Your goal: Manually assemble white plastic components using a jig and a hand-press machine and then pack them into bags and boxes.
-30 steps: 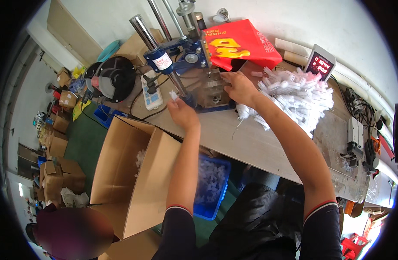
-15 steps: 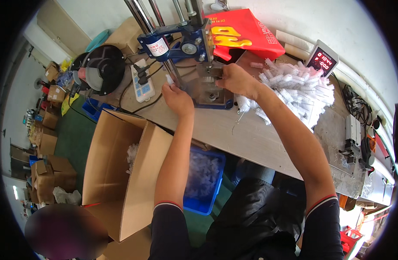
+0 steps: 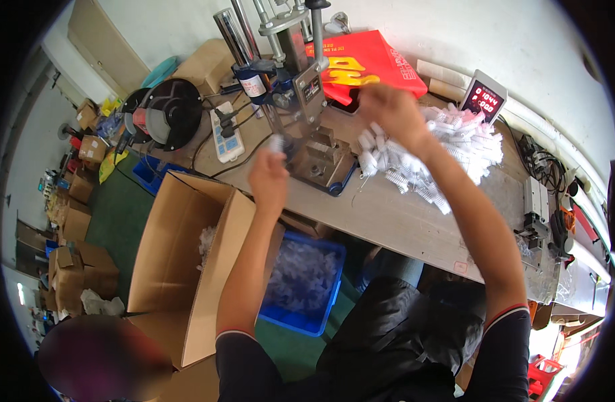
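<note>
Bright Metal, Matt Cardboard, Cloudy Plastic

Look at that press column [image 3: 232,37] gleaming before you, mirror-smooth metal, with a duller, greyer metal base [image 3: 327,175] below! The white piece [image 3: 276,142] you hold? Translucent plastic, like the ridged pile [image 3: 435,154]. There's your carton [image 3: 220,295], matt cardboard; there's your blue bin [image 3: 337,288], smooth plastic. And your black lap covering [image 3: 364,321] flashes a creased sheen, your sleeves [image 3: 507,345] matt cloth!

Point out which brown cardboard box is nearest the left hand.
The large, open brown cardboard box holding translucent whitish pieces; the others sit farther from the left hand.
</note>
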`<state>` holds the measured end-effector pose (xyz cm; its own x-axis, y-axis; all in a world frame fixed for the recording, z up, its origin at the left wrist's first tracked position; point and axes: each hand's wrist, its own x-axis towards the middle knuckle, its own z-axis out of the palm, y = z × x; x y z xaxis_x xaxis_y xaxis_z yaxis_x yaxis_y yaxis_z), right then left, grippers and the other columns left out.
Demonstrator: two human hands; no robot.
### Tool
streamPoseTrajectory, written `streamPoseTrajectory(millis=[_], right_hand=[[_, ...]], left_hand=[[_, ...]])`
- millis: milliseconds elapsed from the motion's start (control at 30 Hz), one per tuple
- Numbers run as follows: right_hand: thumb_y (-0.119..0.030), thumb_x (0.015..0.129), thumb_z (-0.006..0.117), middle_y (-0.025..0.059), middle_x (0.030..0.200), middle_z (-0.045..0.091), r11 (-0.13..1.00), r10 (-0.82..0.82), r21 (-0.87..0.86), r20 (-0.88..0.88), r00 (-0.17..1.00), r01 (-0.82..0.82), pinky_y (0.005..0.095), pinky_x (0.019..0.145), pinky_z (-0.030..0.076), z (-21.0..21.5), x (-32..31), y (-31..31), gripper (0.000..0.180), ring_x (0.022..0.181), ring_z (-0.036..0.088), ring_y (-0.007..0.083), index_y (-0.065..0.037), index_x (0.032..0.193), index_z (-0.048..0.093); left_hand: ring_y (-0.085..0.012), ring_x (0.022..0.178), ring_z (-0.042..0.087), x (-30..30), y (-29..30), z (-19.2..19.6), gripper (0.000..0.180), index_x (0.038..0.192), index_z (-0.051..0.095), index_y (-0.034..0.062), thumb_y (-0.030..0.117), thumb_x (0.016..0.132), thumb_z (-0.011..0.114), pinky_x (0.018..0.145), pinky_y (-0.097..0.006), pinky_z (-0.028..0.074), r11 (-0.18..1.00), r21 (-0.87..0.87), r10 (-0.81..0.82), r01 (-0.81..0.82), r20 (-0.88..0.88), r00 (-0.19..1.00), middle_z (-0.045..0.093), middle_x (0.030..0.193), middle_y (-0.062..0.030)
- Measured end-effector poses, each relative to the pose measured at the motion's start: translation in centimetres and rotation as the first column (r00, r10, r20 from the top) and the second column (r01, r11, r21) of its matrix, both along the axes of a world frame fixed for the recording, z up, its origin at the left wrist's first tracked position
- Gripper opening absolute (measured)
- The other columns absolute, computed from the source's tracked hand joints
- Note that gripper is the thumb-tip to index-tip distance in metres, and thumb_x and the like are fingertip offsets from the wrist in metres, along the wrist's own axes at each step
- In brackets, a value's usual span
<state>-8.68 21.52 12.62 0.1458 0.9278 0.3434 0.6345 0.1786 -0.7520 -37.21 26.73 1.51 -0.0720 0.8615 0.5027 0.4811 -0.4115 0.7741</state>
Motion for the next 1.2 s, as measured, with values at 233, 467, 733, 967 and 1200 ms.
streamPoseTrajectory(millis=[233, 467, 733, 967, 1200], right_hand=[[-0.05, 0.105, 0.048, 0.0296, 0.144, 0.053, 0.975, 0.03, 0.217, -0.372, 0.928, 0.055, 0.0472, 0.11, 0.044, 13.5, -3.8, 1.6, 0.072, 0.131, 0.055, 0.0372, 0.008, 0.148, 0.044], [-0.053, 0.106, 0.042, 0.034, 0.15, 0.043, 0.949, 0.224, 0.281, -0.27, 0.936, -0.146, 0.0519, 0.114, 0.04, 18.1, -4.8, 3.0, 0.082, 0.141, 0.045, 0.0426, 0.01, 0.156, 0.025], [-0.05, 0.106, 0.046, 0.0317, 0.134, 0.054, 0.916, 0.298, 0.35, -0.269, 0.916, -0.195, 0.0512, 0.101, 0.051, 19.4, -5.2, 0.9, 0.076, 0.122, 0.058, 0.0394, 0.012, 0.148, 0.034], [-0.025, 0.101, 0.059, 0.0206, 0.089, 0.071, 0.92, 0.251, 0.375, -0.35, 0.902, -0.111, 0.0437, 0.084, 0.057, 16.5, 0.4, -1.8, 0.037, 0.081, 0.072, 0.0318, 0.011, 0.098, 0.064], [-0.029, 0.106, 0.057, 0.0109, 0.114, 0.075, 0.983, 0.045, 0.175, 0.057, 0.997, -0.054, 0.0299, 0.082, 0.056, 9.7, 4.8, -6.1, 0.04, 0.09, 0.069, 0.0156, 0.001, 0.131, 0.066]], left_hand=[[-0.0101, 0.057, 0.056, 3.5, -4.9, 2.0, 0.018, 0.107, 0.067, -0.0017, 0.009, 0.102, 0.054, 0.055, -0.028, 0.045, 0.813, -0.366, -0.366, 0.454, 0.285, 0.886, 0.068, 0.086, -0.0062], [-0.0047, 0.058, 0.05, 4.8, -3.9, 2.3, 0.023, 0.12, 0.069, -0.0027, 0.007, 0.102, 0.058, 0.049, -0.024, 0.039, 0.751, -0.45, -0.324, 0.483, 0.386, 0.864, 0.069, 0.089, -0.0048], [-0.0102, 0.064, 0.057, 4.9, -3.2, 2.4, 0.024, 0.113, 0.072, -0.0044, 0.011, 0.098, 0.06, 0.059, -0.03, 0.046, 0.819, -0.455, -0.327, 0.349, 0.13, 0.936, 0.074, 0.086, -0.0081], [-0.0105, 0.063, 0.057, 4.6, -3.0, 2.0, 0.022, 0.109, 0.073, -0.0042, 0.009, 0.097, 0.061, 0.059, -0.03, 0.045, 0.821, -0.47, -0.292, 0.324, 0.143, 0.946, 0.075, 0.083, -0.0086], [-0.0028, 0.05, 0.043, 5.2, -2.7, 1.5, 0.017, 0.11, 0.071, -0.0073, 0.002, 0.099, 0.062, 0.043, -0.022, 0.03, 0.823, -0.407, -0.304, 0.397, 0.274, 0.912, 0.069, 0.082, -0.0064]])
